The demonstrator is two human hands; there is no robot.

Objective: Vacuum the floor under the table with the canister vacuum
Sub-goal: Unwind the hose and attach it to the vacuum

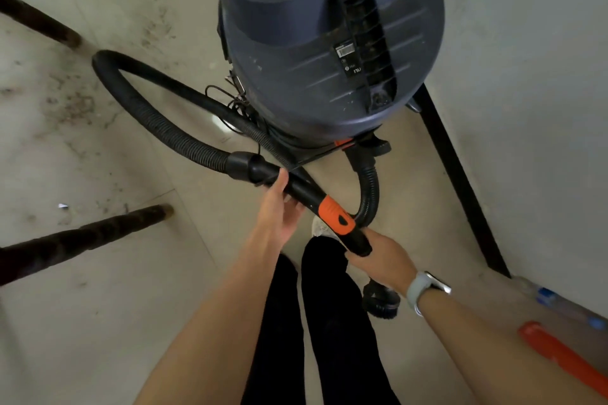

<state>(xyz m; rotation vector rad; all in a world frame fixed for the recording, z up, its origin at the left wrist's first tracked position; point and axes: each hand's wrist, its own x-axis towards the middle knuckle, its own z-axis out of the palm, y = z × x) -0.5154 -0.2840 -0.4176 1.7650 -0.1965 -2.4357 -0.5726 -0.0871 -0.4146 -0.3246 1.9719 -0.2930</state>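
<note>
A dark blue canister vacuum (pixel 316 43) with an orange cap stands on the floor straight ahead. Its black ribbed hose (pixel 148 108) loops out to the left and ends in a black wand handle with an orange collar (pixel 335 215). My left hand (pixel 279 207) holds the handle just behind the hose cuff, fingers wrapped under it. My right hand (pixel 378 256), with a grey watch on the wrist, grips the handle's near end below the orange collar. A second short hose bend (pixel 370 194) curves behind the handle.
Two dark table legs (pixel 82 237) (pixel 39 20) stand on the dusty tiled floor at the left. A black wall strip (pixel 460 181) runs along the right. A round black brush head (pixel 381 301) lies by my legs, an orange tool (pixel 566 362) at the lower right.
</note>
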